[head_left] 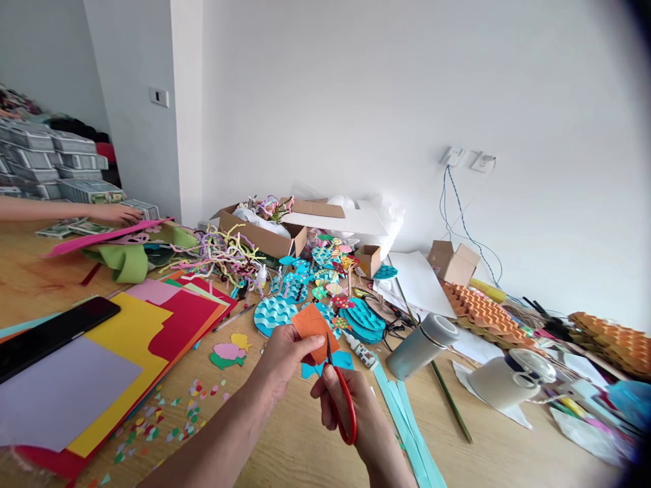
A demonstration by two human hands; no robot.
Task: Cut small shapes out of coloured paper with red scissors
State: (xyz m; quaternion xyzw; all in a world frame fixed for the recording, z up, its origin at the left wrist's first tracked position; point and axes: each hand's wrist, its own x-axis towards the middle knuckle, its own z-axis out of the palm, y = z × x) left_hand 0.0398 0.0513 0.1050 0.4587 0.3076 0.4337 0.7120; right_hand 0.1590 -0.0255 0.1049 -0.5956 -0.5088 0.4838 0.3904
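Observation:
My left hand point(285, 352) pinches a piece of orange paper point(308, 321) near the middle of the table. In my right hand point(350, 400) is a pair of red-handled scissors point(348, 413), fingers closed round the handles. The blades meet the lower right part of the orange paper; how far they are parted cannot be made out. Beneath the paper lie blue paper pieces point(342, 360). To the left of my left hand rest paper fish shapes, a yellow one point(241, 340) and a pink one point(228, 351) on a green one.
Coloured paper sheets point(147, 312) and a black phone point(55, 335) lie at left, with paper bits point(178, 413) beside them. A grey flask point(422, 346), a white jug point(508, 379) and light-blue strips point(401, 420) are at right. Another person's hand point(119, 213) reaches in at far left.

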